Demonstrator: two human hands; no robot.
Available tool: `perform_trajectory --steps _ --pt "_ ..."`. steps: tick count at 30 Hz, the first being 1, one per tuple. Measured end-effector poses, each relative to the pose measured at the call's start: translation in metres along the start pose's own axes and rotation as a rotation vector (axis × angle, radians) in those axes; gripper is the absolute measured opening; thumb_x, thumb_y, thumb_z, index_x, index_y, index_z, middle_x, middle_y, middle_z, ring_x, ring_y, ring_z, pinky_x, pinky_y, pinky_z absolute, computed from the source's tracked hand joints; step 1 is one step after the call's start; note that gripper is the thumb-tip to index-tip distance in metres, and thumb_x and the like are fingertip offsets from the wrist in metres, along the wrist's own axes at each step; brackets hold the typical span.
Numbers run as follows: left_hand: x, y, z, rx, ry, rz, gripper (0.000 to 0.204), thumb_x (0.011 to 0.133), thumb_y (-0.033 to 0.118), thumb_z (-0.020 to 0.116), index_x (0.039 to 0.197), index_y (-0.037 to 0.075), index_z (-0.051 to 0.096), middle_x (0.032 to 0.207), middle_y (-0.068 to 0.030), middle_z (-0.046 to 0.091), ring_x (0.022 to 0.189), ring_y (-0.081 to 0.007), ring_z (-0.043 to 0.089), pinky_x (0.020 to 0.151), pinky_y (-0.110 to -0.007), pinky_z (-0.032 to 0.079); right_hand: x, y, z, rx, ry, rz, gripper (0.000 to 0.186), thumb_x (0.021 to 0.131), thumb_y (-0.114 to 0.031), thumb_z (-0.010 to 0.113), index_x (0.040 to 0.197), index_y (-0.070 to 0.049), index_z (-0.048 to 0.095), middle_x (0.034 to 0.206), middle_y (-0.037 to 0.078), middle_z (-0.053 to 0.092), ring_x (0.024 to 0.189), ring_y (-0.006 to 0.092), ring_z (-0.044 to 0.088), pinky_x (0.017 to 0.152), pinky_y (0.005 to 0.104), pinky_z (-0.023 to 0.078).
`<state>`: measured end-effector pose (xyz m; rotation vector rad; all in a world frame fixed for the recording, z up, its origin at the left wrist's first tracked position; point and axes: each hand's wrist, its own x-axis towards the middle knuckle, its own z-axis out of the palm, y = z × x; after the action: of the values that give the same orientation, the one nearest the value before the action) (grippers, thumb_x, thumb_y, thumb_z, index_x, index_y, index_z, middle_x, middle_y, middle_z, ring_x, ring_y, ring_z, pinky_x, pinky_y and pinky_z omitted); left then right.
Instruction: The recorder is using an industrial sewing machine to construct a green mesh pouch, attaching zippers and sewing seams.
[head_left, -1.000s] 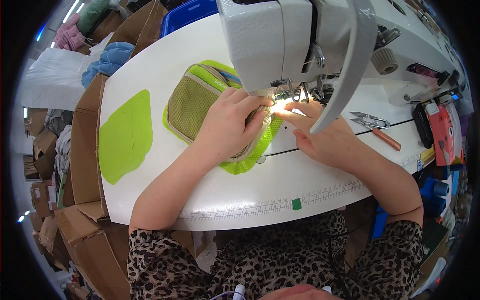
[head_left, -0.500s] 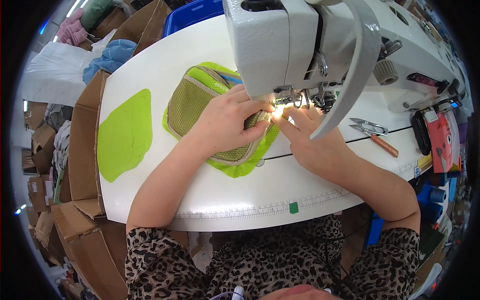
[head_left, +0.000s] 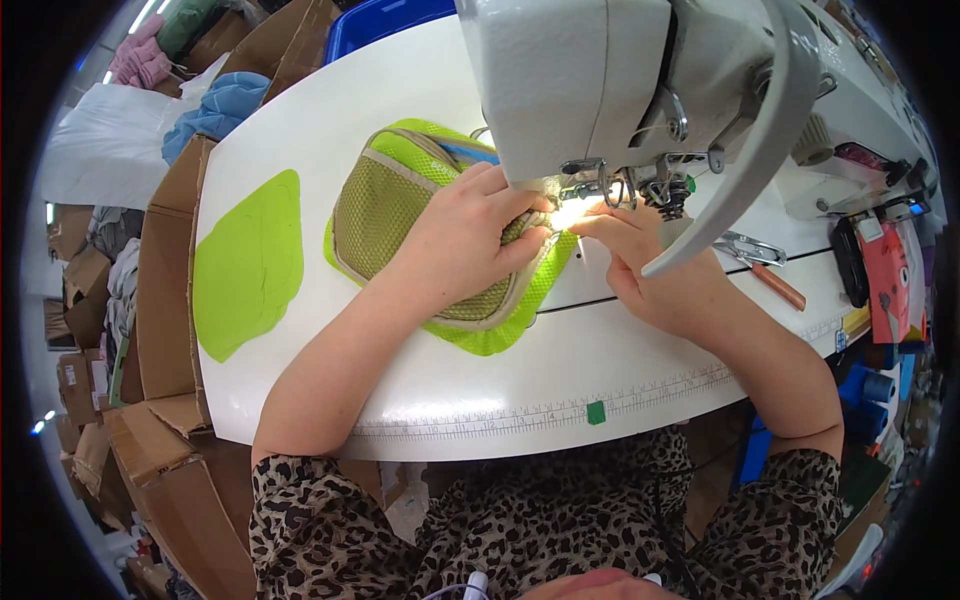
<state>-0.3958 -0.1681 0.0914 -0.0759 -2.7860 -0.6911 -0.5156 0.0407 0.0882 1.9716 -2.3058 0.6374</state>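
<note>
A mesh pouch (head_left: pixel 388 212) in olive-beige, with bright green fabric (head_left: pixel 487 342) showing around it, lies flat on the white sewing table (head_left: pixel 400 400). Its right edge goes under the needle area of a white sewing machine (head_left: pixel 560 85). My left hand (head_left: pixel 450 240) rests across the pouch, thumb and fingers pinching its edge beside the needle. From the other side, my right hand (head_left: pixel 665 280) has its fingertips together at the pouch's edge, close to the metal presser parts (head_left: pixel 612 188). Bright lamp glare partly hides both contact points.
Flat green fabric pieces (head_left: pixel 250 265) lie at the left, by an open cardboard box (head_left: pixel 168 270). On the right are thread snips (head_left: pixel 752 248), a copper-coloured handle (head_left: pixel 780 287) and a red case (head_left: pixel 882 285). A blue bin (head_left: pixel 385 25) stands behind; a ruler strip (head_left: pixel 520 415) follows the near edge.
My right hand has shifted slightly right and its fingers have drawn closer together. The left hand and pouch have moved only a little. The view has shifted slightly.
</note>
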Motion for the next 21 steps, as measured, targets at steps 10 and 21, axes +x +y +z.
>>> perform_trajectory --steps 10,21 --pt "0.005 0.009 0.003 0.01 -0.02 -0.148 0.02 0.081 0.022 0.068 0.092 0.005 0.068 0.096 -0.0094 0.064 0.096 -0.0283 0.062 0.083 -0.04 0.051 0.002 0.005 0.004 0.065 -0.06 0.111 0.043 0.078 -0.002 0.063 0.119 -0.015 0.065 0.1 0.009 0.063 0.084 0.0277 0.058 0.079 0.0403 0.044" --pt "0.026 0.014 -0.01 -0.103 -0.222 -0.424 0.025 0.077 0.024 0.069 0.092 0.005 0.067 0.089 -0.012 0.068 0.086 -0.0308 0.066 0.074 -0.04 0.052 0.001 -0.004 0.01 -0.05 -0.084 0.036 0.053 0.08 -0.001 0.061 0.131 -0.017 0.061 0.112 0.007 0.061 0.089 0.0275 0.051 0.084 0.0376 0.042"
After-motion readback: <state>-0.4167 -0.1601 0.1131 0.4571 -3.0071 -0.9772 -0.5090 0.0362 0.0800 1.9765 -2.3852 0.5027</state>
